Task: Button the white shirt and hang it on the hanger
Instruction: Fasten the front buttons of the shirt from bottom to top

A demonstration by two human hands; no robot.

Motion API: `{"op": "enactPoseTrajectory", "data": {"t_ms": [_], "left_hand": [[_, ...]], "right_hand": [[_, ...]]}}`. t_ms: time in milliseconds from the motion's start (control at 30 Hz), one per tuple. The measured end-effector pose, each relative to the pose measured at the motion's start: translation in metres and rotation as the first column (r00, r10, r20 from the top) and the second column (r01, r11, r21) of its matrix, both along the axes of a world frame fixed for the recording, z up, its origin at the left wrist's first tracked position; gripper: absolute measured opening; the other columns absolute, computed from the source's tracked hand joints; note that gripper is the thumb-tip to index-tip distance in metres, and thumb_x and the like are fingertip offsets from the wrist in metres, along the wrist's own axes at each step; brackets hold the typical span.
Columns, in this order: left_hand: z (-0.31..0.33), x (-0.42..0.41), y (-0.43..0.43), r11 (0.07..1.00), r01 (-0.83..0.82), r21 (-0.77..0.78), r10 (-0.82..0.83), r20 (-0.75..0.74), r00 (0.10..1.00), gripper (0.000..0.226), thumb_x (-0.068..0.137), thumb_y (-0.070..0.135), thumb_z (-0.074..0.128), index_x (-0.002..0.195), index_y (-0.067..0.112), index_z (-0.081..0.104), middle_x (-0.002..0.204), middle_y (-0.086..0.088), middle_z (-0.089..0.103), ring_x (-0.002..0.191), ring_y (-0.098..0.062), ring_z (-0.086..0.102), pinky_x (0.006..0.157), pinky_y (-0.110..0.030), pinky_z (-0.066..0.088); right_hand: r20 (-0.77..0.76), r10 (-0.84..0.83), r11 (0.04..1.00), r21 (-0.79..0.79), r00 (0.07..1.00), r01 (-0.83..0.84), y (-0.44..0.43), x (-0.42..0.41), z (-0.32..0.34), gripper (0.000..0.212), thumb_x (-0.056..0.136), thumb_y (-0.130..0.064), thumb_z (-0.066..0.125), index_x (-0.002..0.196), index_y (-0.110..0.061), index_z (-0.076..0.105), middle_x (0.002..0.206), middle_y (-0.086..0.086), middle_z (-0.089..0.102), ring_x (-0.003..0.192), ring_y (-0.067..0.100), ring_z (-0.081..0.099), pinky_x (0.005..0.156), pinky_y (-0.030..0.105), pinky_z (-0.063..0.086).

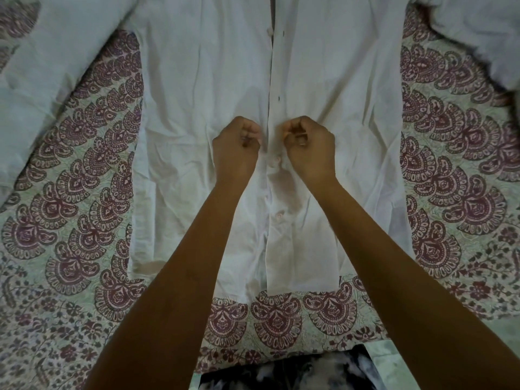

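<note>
1. Printed bedspread [84, 192], pale green with maroon paisley fans, covers the whole surface. At the bottom edge a dark, white-mottled cloth [281, 374] shows, too blurred to identify.
2. A white shirt [202, 108] lies flat and front up on the bedspread, hem toward the person. It is thin and wrinkled, and the frame cuts off its spread sleeves and top.
3. Small round buttons [277, 161] sit closed on the lower front. Higher up, a dark buttonhole [278, 97] lies open.
4. The left hand [237, 143] and right hand [309, 144] face each other at mid-shirt, fingers curled tight, each pinching a front edge. The fingertips are hidden.
</note>
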State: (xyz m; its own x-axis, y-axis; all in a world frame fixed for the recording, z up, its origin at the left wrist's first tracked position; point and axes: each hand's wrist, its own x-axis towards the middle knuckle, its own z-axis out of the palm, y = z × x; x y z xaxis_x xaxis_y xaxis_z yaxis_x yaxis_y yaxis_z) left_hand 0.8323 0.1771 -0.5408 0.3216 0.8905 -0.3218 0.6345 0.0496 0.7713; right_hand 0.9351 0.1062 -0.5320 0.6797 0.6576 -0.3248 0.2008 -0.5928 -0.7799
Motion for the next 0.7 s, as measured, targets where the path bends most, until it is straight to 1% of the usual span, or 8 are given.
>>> {"op": "enactPoseTrajectory", "data": {"t_ms": [67, 133, 267, 333, 400, 500, 600, 700], "left_hand": [[0.003, 0.011, 0.012, 1.000, -0.021, 0.008, 0.020, 0.033, 0.999, 0.023, 0.077, -0.006, 0.058, 0.080, 0.017, 0.063, 0.073, 0.018, 0.060, 0.066, 0.008, 0.057, 0.066, -0.005, 0.045], [0.007, 0.022, 0.025, 0.999, -0.038, 0.023, 0.036, 0.062, 0.997, 0.022, 0.079, -0.007, 0.057, 0.082, 0.014, 0.065, 0.074, 0.016, 0.061, 0.068, 0.010, 0.057, 0.066, -0.005, 0.045], [0.009, 0.039, 0.043, 0.997, -0.051, -0.065, 0.060, 0.138, 0.989, 0.023, 0.084, -0.006, 0.053, 0.087, 0.012, 0.067, 0.081, 0.000, 0.068, 0.076, -0.009, 0.066, 0.076, -0.023, 0.056], [0.007, 0.045, 0.048, 0.992, 0.010, -0.127, 0.012, 0.170, 0.985, 0.024, 0.085, -0.005, 0.053, 0.090, 0.013, 0.068, 0.082, -0.003, 0.069, 0.079, -0.015, 0.068, 0.080, -0.031, 0.057], [0.002, 0.047, 0.048, 0.985, 0.054, -0.164, -0.025, 0.171, 0.985, 0.026, 0.084, -0.006, 0.053, 0.093, 0.013, 0.068, 0.082, -0.003, 0.068, 0.082, -0.015, 0.067, 0.084, -0.035, 0.056], [-0.008, 0.045, 0.047, 0.986, 0.049, -0.162, -0.028, 0.129, 0.991, 0.026, 0.084, -0.004, 0.053, 0.097, 0.011, 0.070, 0.083, -0.001, 0.068, 0.084, -0.013, 0.066, 0.086, -0.032, 0.055], [-0.014, 0.042, 0.047, 0.996, 0.070, -0.057, -0.067, 0.039, 0.997, 0.021, 0.082, 0.000, 0.058, 0.097, 0.008, 0.071, 0.089, -0.005, 0.070, 0.082, -0.010, 0.065, 0.083, -0.021, 0.053], [-0.016, 0.043, 0.043, 0.992, 0.091, 0.085, -0.088, -0.035, 0.995, 0.019, 0.080, -0.003, 0.056, 0.091, 0.005, 0.070, 0.084, -0.011, 0.069, 0.078, -0.017, 0.067, 0.078, -0.028, 0.055]], "right_hand": [[0.098, 0.059, 0.997, 0.044, 0.993, -0.063, 0.014, 0.002, 0.000, 0.017, 0.083, -0.007, 0.058, 0.099, -0.007, 0.063, 0.097, 0.007, 0.066, 0.078, 0.013, 0.058, 0.075, 0.018, 0.050], [0.175, 0.135, 0.991, -0.021, 0.975, -0.134, 0.030, 0.005, -0.003, 0.028, 0.082, -0.017, 0.062, 0.108, -0.009, 0.058, 0.104, 0.007, 0.060, 0.078, 0.015, 0.055, 0.071, 0.028, 0.050], [0.269, 0.271, 0.942, -0.271, 0.924, -0.197, 0.052, 0.011, -0.009, 0.046, 0.075, -0.022, 0.070, 0.112, -0.006, 0.048, 0.113, 0.011, 0.050, 0.084, 0.023, 0.055, 0.064, 0.028, 0.044], [0.256, 0.256, 0.943, -0.279, 0.932, -0.182, 0.056, 0.016, -0.013, 0.042, 0.076, -0.023, 0.068, 0.110, -0.005, 0.050, 0.110, 0.011, 0.052, 0.084, 0.022, 0.055, 0.064, 0.027, 0.042], [0.204, 0.193, 0.965, -0.214, 0.960, -0.149, 0.054, 0.022, -0.016, 0.031, 0.081, -0.025, 0.063, 0.103, -0.005, 0.056, 0.097, 0.007, 0.056, 0.076, 0.016, 0.051, 0.063, 0.022, 0.037], [0.066, -0.009, 0.995, -0.101, 0.998, 0.016, 0.043, 0.032, -0.020, 0.004, 0.082, -0.007, 0.054, 0.081, -0.008, 0.058, 0.064, -0.004, 0.049, 0.058, 0.009, 0.044, 0.060, 0.020, 0.035], [-0.215, -0.185, 0.983, -0.028, 0.959, 0.183, 0.036, 0.037, -0.018, 0.008, 0.084, -0.006, 0.058, 0.085, -0.009, 0.066, 0.066, -0.003, 0.057, 0.065, 0.011, 0.054, 0.067, 0.023, 0.046], [-0.444, -0.265, 0.951, 0.027, 0.856, 0.308, 0.033, 0.036, -0.013, 0.007, 0.083, -0.010, 0.064, 0.079, -0.013, 0.068, 0.067, -0.003, 0.062, 0.068, 0.012, 0.058, 0.073, 0.027, 0.050]]}}
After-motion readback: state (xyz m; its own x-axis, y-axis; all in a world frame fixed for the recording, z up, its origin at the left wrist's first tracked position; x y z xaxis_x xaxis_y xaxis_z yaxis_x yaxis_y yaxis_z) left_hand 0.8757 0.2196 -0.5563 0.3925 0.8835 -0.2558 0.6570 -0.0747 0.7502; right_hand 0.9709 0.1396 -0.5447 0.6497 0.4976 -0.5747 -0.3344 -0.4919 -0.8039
